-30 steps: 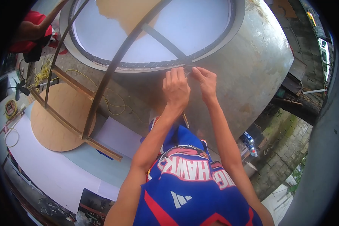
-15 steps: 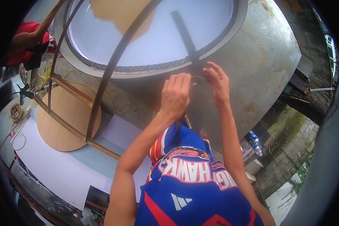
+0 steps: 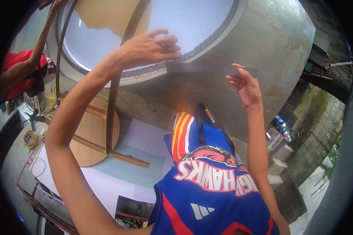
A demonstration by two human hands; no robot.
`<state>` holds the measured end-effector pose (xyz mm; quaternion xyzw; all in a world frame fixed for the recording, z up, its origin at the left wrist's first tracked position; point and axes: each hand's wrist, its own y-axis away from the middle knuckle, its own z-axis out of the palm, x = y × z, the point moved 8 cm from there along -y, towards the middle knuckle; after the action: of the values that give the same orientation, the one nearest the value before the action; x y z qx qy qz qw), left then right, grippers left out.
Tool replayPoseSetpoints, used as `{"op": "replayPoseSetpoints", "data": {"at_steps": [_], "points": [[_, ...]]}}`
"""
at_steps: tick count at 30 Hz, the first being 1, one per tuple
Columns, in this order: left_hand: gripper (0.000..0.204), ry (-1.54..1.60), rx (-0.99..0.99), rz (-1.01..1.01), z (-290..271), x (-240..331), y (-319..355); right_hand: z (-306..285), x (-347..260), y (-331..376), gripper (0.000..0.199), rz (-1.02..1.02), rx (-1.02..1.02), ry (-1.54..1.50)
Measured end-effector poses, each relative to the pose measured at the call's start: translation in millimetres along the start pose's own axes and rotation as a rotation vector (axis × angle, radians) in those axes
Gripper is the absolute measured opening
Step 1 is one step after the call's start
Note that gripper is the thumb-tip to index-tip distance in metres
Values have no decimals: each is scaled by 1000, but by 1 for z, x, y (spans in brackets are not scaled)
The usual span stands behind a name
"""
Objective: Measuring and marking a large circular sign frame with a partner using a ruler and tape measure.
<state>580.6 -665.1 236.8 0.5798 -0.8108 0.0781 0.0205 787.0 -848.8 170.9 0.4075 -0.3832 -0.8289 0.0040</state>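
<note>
A dark flat strip (image 3: 208, 68) stretches roughly level between my hands, in front of the large grey curved panel (image 3: 270, 43). My right hand (image 3: 245, 87) is closed on the strip near its right end, thumb and fingertips against it. Just above the strip's left end is my left hand (image 3: 153, 47), palm down, fingers bent together. A small dark bit shows by its fingers, but I cannot make out what it is. Behind my left hand lies the panel's oval opening (image 3: 208, 45), rimmed with a dark edging and showing white and tan surfaces.
A dark curved bar (image 3: 113, 105) with wooden crosspieces (image 3: 127, 159) stands at left over a round wooden board (image 3: 86, 156). Yellow cord (image 3: 139, 110) trails on the floor. A yellow-handled tool (image 3: 207, 112) lies by my lap. A spray can (image 3: 283, 129) stands right. Another person's arm (image 3: 37, 47) shows far left.
My left hand has swung up and left, away from my right. My right hand has moved a little right. The strip has turned from upright to nearly level between them.
</note>
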Motion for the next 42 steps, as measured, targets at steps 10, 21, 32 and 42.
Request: {"op": "replayPoseSetpoints", "data": {"at_steps": [10, 21, 32, 42], "points": [[37, 26, -246, -64, 12, -83, -4, 8, 51, 2, 25, -52, 291, -4], [27, -32, -307, -9, -17, -85, 1, 34, 34, 5, 32, -234, 347, 714], [24, 73, -316, -57, -43, -82, -23, 28, 14, 3, 41, -219, 431, 935], [8, 28, -362, -116, -35, -80, -29, 19, 16, -3, 47, -114, 373, 849]]}}
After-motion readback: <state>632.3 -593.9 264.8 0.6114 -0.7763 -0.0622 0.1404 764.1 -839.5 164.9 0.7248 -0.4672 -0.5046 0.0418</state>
